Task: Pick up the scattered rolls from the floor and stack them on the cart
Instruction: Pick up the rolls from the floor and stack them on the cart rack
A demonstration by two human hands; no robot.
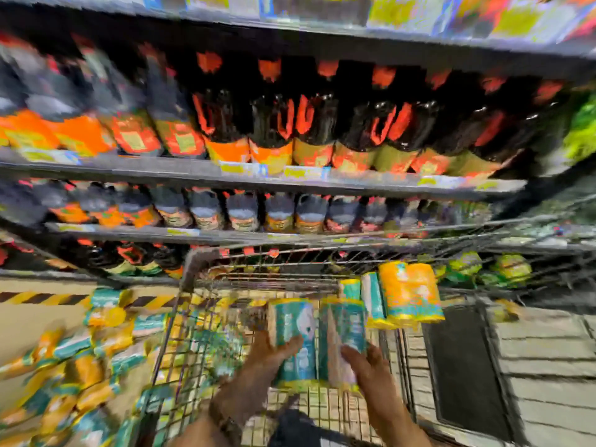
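The picture is blurred by motion. Both hands hold a teal pack of rolls (pixel 317 340) over the wire cart (pixel 193 285). My left hand (pixel 269 353) grips its left side and my right hand (pixel 366 366) its right side. Further back in the cart stands a yellow and orange pack of rolls (pixel 409 291), with two slimmer teal packs (pixel 371 296) beside it. Many more rolls (pixel 64 375) in yellow, orange and teal wrappers lie scattered on the floor left of the cart.
Store shelves (pixel 258 175) with dark bottles and orange labels rise right behind the cart. A black and yellow hazard stripe (pixel 42 298) runs along the floor at the shelf's foot. To the right lie a dark mat (pixel 464 366) and pale floor tiles.
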